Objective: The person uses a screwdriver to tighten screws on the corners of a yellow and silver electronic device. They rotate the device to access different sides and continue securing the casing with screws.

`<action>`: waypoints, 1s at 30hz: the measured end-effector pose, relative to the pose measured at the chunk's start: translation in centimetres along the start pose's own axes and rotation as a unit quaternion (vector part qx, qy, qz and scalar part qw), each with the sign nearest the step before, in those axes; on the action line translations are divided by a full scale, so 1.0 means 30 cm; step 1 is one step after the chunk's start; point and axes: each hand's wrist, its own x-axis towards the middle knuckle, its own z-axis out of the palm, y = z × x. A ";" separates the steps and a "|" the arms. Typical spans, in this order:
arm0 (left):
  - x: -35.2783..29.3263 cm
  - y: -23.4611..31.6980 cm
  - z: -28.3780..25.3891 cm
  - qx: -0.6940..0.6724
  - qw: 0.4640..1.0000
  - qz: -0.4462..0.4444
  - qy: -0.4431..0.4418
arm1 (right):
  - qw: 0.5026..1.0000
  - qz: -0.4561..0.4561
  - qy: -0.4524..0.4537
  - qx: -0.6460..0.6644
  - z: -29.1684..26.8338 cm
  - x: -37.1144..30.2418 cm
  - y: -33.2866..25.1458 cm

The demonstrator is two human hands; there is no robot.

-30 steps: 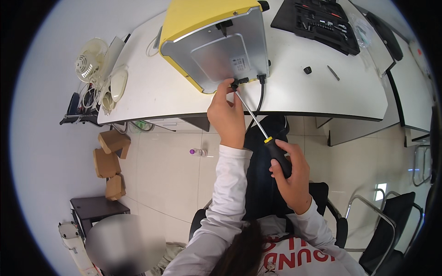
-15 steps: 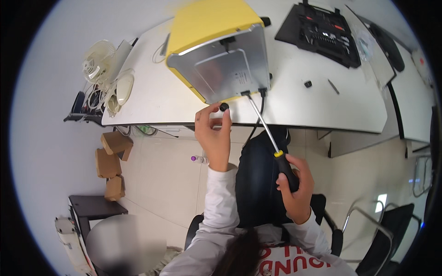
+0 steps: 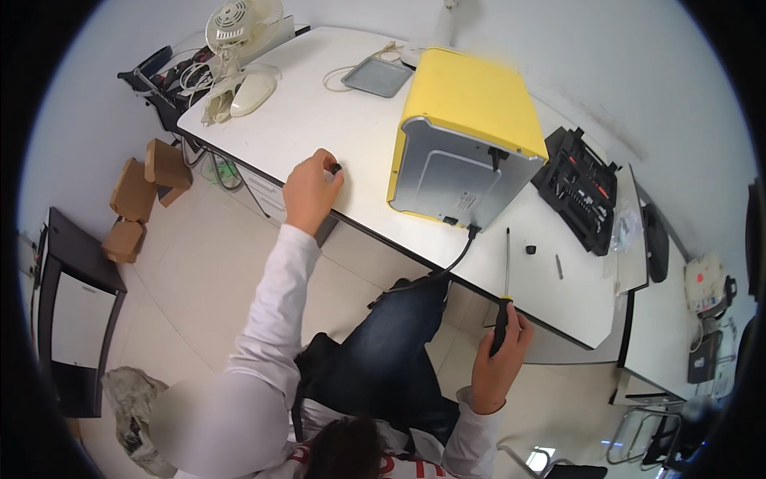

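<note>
The large white table (image 3: 335,120) carries a yellow box-shaped appliance with a silver metal back (image 3: 467,148); its black cord hangs over the front edge. Right of it lies an open black case of tool bits (image 3: 582,188). Your right hand (image 3: 495,363) is closed around the black handle of a long screwdriver (image 3: 504,291), whose shaft points up over the table edge. Your left hand (image 3: 313,190) rests on the table, left of the appliance, and pinches a small black piece (image 3: 337,168) between the fingertips.
</note>
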 end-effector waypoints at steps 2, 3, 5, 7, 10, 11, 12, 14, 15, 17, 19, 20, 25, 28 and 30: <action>0.061 -0.020 0.023 0.020 0.999 0.042 0.011 | 0.999 0.006 -0.013 -0.034 -0.003 0.004 0.000; 0.086 -0.027 0.032 0.034 0.998 0.055 0.018 | 0.999 0.000 -0.016 -0.052 -0.004 0.002 -0.006; 0.138 -0.035 0.049 0.065 0.997 0.045 -0.009 | 0.998 -0.019 -0.010 -0.065 -0.014 0.012 -0.015; 0.179 -0.061 0.074 0.067 0.996 0.050 0.008 | 0.996 -0.033 -0.001 -0.079 -0.026 0.034 -0.029; 0.232 -0.096 0.101 0.066 0.996 0.047 0.023 | 0.995 -0.035 -0.003 -0.096 -0.030 0.099 -0.046; 0.244 -0.113 0.115 0.065 0.996 0.056 0.034 | 0.995 -0.030 -0.014 -0.098 -0.013 0.131 -0.035; 0.250 -0.129 0.128 0.062 0.995 0.064 0.044 | 0.994 -0.025 -0.025 -0.104 0.004 0.158 -0.024; 0.272 -0.131 0.146 0.063 0.995 0.070 0.046 | 0.988 -0.072 -0.003 -0.136 0.039 0.203 0.014; 0.278 -0.136 0.150 0.067 0.994 0.072 0.046 | 0.984 -0.089 0.006 -0.152 0.057 0.222 0.030; 0.285 -0.135 0.147 0.051 0.996 0.068 0.028 | 0.976 -0.098 0.015 -0.193 0.078 0.263 0.062; 0.268 -0.121 0.144 0.039 0.997 0.054 0.042 | 0.960 -0.105 0.027 -0.260 0.094 0.308 0.098; 0.249 -0.104 0.143 0.035 0.996 0.043 0.068 | 0.950 -0.107 0.033 -0.293 0.096 0.325 0.120; 0.172 0.037 0.083 -0.129 0.964 0.166 0.163 | 0.973 -0.118 0.081 -0.181 0.044 0.398 0.052; 0.140 0.232 0.037 -0.536 0.835 -0.041 -0.120 | 0.970 -0.056 0.072 0.225 0.025 0.545 -0.003; 0.134 0.318 0.015 -0.627 0.728 -0.185 -0.205 | 0.936 0.076 -0.006 0.344 -0.018 0.646 -0.158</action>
